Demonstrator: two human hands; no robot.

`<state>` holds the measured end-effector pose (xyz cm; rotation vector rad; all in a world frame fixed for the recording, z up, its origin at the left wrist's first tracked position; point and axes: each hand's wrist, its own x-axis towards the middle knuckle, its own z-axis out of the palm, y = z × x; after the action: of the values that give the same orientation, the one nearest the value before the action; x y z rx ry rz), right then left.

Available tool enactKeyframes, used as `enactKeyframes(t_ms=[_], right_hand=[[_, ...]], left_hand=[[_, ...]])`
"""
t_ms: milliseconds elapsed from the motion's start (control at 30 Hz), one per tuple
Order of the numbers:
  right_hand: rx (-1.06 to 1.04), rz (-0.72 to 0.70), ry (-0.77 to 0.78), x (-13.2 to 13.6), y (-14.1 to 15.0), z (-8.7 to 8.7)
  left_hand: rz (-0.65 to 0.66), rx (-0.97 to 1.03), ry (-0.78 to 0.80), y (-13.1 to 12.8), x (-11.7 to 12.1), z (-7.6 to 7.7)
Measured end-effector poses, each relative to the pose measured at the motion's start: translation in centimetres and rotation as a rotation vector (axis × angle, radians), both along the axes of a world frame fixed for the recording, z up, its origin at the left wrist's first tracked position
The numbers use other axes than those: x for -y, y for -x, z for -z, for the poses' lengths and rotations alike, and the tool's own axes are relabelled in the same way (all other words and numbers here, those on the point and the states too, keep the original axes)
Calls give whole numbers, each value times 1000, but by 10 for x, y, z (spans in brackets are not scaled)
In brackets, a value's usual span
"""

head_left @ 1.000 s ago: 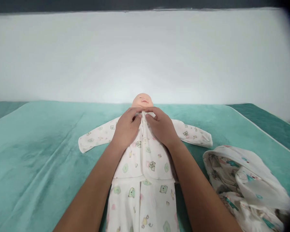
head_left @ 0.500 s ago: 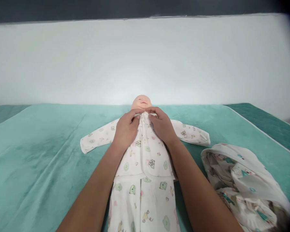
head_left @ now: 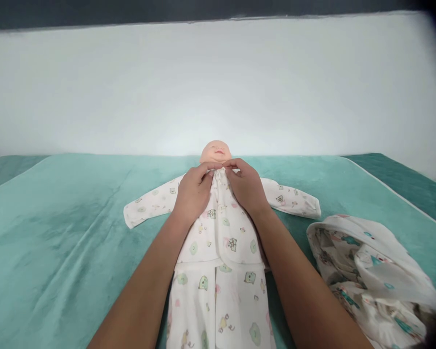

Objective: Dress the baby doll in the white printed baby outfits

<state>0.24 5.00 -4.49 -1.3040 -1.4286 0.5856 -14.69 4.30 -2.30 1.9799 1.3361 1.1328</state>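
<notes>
A baby doll point(head_left: 215, 150) lies on its back on a teal blanket point(head_left: 58, 228), head away from me. It wears a white top point(head_left: 223, 232) and trousers point(head_left: 218, 305) printed with small animals, sleeves spread out to both sides. My left hand point(head_left: 194, 192) and my right hand point(head_left: 246, 186) rest on the doll's upper chest. Their fingertips pinch the two edges of the top's front opening together just under the chin.
A crumpled white cloth with coloured prints point(head_left: 370, 276) lies on the blanket at the right, close to my right forearm. A white wall point(head_left: 218, 87) rises behind the bed. A darker green strip point(head_left: 403, 179) edges the bed at far right.
My fingertips have crept slightly up the front opening toward the doll's neck. The view has shifted a little; the doll and the cloth lie where they were.
</notes>
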Motion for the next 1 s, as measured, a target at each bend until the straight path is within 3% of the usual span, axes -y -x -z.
enactKeyframes(t_ms=[200, 433, 600, 1000], right_hand=[[7, 36, -82, -2, 0, 2], [-49, 14, -43, 1, 0, -1], [0, -56, -22, 5, 1, -4], [-115, -268, 78, 11, -10, -9]], left_hand=[[16, 34, 4, -1, 2, -2], [-68, 88, -16, -2, 4, 2], [-78, 109, -2, -1, 7, 2], [8, 134, 3, 6, 21, 3]])
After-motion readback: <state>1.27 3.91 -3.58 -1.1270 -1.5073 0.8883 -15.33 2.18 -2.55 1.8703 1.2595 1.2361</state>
